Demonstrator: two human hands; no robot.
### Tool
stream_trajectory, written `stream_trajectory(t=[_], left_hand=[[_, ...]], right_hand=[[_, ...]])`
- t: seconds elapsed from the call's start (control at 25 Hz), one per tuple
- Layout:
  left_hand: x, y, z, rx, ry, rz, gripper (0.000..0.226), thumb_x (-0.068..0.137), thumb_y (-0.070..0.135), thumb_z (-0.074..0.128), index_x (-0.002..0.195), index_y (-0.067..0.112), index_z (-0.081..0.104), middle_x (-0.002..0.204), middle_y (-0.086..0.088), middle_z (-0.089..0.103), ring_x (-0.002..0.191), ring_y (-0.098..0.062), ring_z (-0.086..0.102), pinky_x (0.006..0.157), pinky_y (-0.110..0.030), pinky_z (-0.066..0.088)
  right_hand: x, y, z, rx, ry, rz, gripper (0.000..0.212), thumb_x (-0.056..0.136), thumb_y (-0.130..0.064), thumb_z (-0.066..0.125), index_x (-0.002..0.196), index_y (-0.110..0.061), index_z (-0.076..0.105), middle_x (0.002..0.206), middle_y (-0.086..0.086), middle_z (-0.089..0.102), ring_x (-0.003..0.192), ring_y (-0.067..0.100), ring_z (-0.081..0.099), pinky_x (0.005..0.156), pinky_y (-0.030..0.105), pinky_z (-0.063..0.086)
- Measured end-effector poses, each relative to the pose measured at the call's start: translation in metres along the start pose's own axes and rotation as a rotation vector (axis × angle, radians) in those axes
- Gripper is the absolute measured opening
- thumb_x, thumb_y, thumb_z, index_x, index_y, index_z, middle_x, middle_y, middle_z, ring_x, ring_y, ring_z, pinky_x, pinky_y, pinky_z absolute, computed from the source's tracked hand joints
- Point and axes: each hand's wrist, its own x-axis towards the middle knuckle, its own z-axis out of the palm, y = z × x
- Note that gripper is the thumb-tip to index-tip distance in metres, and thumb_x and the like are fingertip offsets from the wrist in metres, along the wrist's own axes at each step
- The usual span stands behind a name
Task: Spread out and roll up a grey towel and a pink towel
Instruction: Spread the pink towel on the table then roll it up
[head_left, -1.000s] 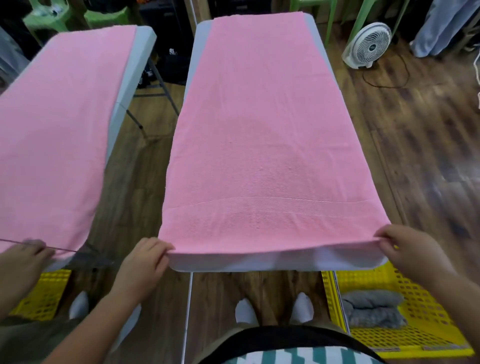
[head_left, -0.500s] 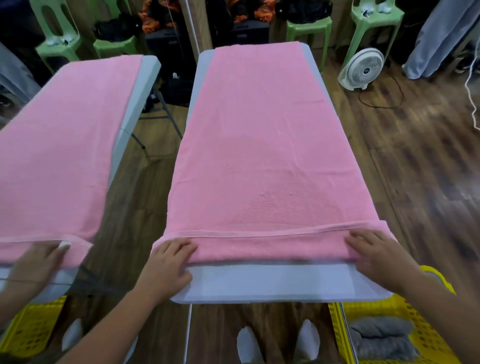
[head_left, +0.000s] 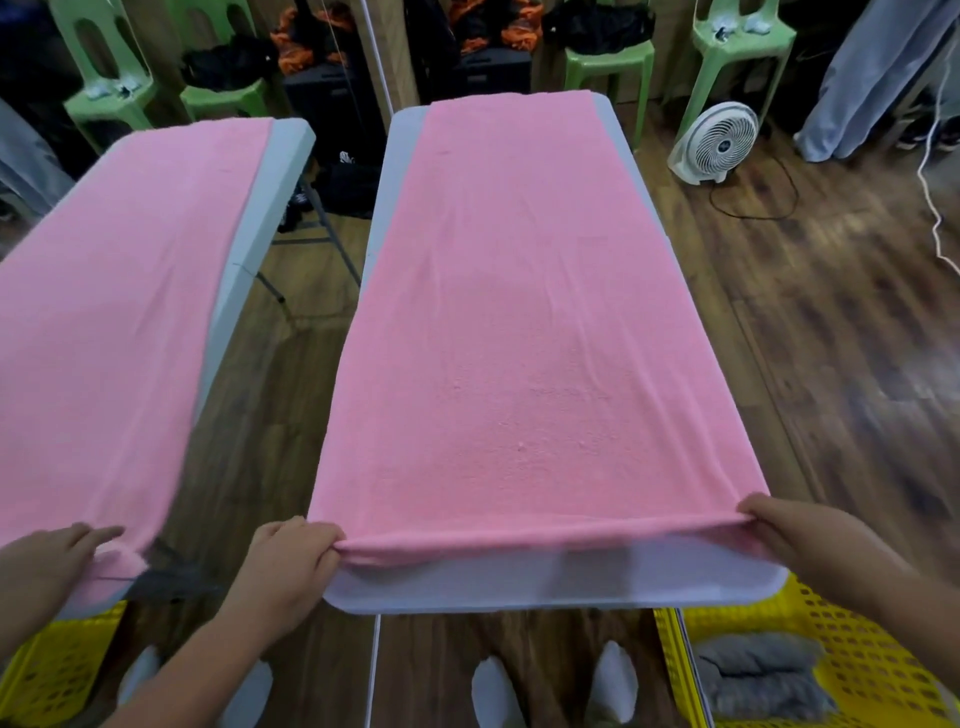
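Your left hand (head_left: 291, 564) and right hand (head_left: 810, 545) each pinch one end of the first tight turn at the near edge of the pink towel (head_left: 524, 338), fingers curled closed over the thin roll. Holding it at both ends, near 7 and 5 o'clock of the towel, seems meant to keep the roll straight and even across the full width, so it does not cone as you push it toward 12 o'clock.

The rest of the towel lies flat and fairly smooth along the grey table (head_left: 550, 587), reaching almost to the far end; a bare strip of tabletop shows just in front of the roll. The rolling looks barely begun.

At 9 o'clock stands what looks like a mirror (head_left: 382, 47), showing the same table, towel and a hand again. At 5 o'clock, on the floor (head_left: 810, 322) beside you, a yellow crate (head_left: 872, 660) holds grey towels (head_left: 758, 680), rolled as far as you can tell. Toward 1 o'clock a white fan (head_left: 714, 143) sits on the dark wood floor, with green chairs (head_left: 737, 47) behind it at the far end.
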Motion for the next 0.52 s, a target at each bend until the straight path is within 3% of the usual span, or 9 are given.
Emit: stream_trajectory(t=[0.08,0.16,0.24,0.32,0.44,0.52], left_hand=[[0.027,0.0,-0.018,-0.012,-0.07,0.03,0.026,0.091,0.037,0.029,0.074,0.038,0.049,0.066,0.013,0.055,0.063,-0.002,0.05,0.072,-0.034,0.042],[0.062,-0.002,-0.03,0.003,-0.064,-0.016,0.023,0.095,0.036,0.034,0.081,0.037,0.052,0.073,0.013,0.061,0.069,-0.005,0.055,0.075,-0.036,0.046],[0.082,-0.002,-0.03,0.09,0.063,-0.087,0.017,0.099,0.037,0.045,0.103,0.033,0.06,0.1,0.01,0.066,0.092,-0.013,0.061,0.091,-0.043,0.051],[0.077,0.005,-0.017,0.219,0.167,-0.039,0.027,0.096,0.038,0.05,0.119,0.029,0.06,0.119,0.006,0.063,0.112,-0.02,0.057,0.102,-0.046,0.046],[0.048,0.018,0.004,0.199,0.02,0.126,0.048,0.089,0.047,0.045,0.132,0.029,0.056,0.132,0.006,0.06,0.123,-0.019,0.053,0.11,-0.045,0.041],[0.043,0.013,0.013,0.184,-0.004,0.072,0.058,0.087,0.046,0.041,0.14,0.027,0.054,0.139,0.002,0.058,0.127,-0.022,0.052,0.113,-0.048,0.039]], right_hand=[[0.028,0.0,-0.024,0.072,-0.047,-0.017,0.014,0.087,-0.056,0.056,0.084,-0.043,0.055,0.069,-0.014,0.063,0.065,0.011,0.06,0.063,0.036,0.05],[0.063,0.0,-0.044,0.063,-0.029,0.003,0.016,0.084,-0.056,0.064,0.079,-0.043,0.059,0.068,-0.012,0.064,0.066,0.008,0.059,0.065,0.034,0.05],[0.089,0.001,-0.046,-0.051,0.062,0.08,0.015,0.087,-0.054,0.063,0.088,-0.039,0.064,0.084,-0.01,0.068,0.082,0.017,0.061,0.071,0.035,0.051],[0.093,-0.006,-0.032,-0.134,0.215,-0.012,0.026,0.092,-0.05,0.053,0.097,-0.029,0.067,0.096,-0.004,0.067,0.093,0.027,0.059,0.077,0.04,0.051],[0.061,-0.017,0.009,-0.235,0.247,-0.281,0.043,0.082,-0.05,0.05,0.109,-0.023,0.07,0.11,-0.001,0.067,0.101,0.027,0.059,0.087,0.046,0.05],[0.048,-0.016,0.029,-0.285,0.235,-0.211,0.054,0.078,-0.05,0.048,0.121,-0.024,0.068,0.125,0.0,0.066,0.116,0.028,0.056,0.1,0.052,0.042]])
